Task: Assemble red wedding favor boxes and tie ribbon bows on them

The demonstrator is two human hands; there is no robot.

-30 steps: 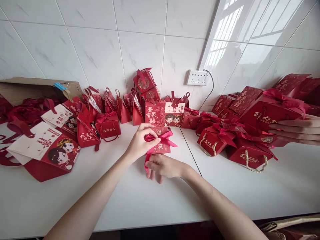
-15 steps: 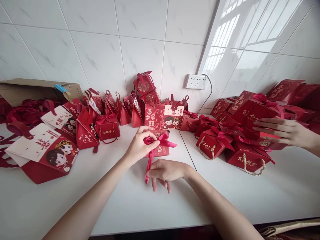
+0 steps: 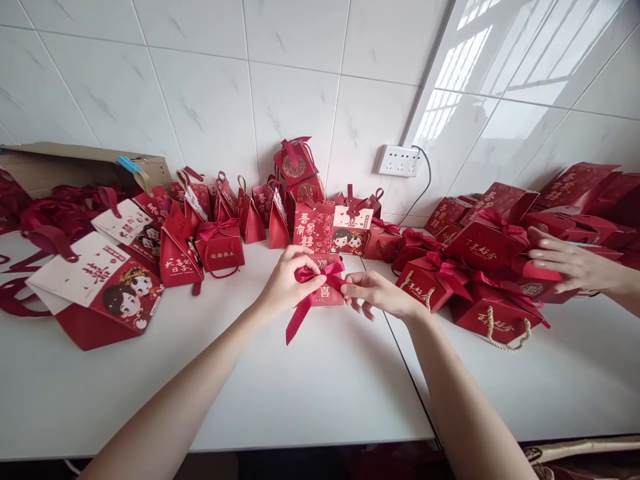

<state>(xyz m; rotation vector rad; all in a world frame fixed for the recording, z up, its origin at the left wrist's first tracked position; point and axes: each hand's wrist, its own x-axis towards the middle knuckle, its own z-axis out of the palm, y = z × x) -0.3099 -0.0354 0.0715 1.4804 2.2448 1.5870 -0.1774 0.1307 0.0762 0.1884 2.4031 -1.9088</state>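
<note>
A small red gift box point(image 3: 330, 294) with white characters lies on the white table point(image 3: 280, 387) in front of me. A red satin ribbon point(image 3: 303, 313) is looped over it, one tail hanging toward me. My left hand point(image 3: 287, 283) pinches the ribbon's left loop. On the other side, my right hand point(image 3: 377, 293) pinches the ribbon's right end at the box.
Many red gift boxes and bags crowd the tiled wall, including a cartoon-couple box point(image 3: 350, 235) and large flat bags point(image 3: 107, 290) at left. Another person's hand point(image 3: 570, 265) rests on red boxes point(image 3: 487, 248) at right. A wall socket point(image 3: 399, 161) and cardboard box point(image 3: 75, 167) stand behind.
My right hand let go of the ribbon tail near me and moved up and right to the ribbon's right end. The other person's hand shifted on the boxes at right.
</note>
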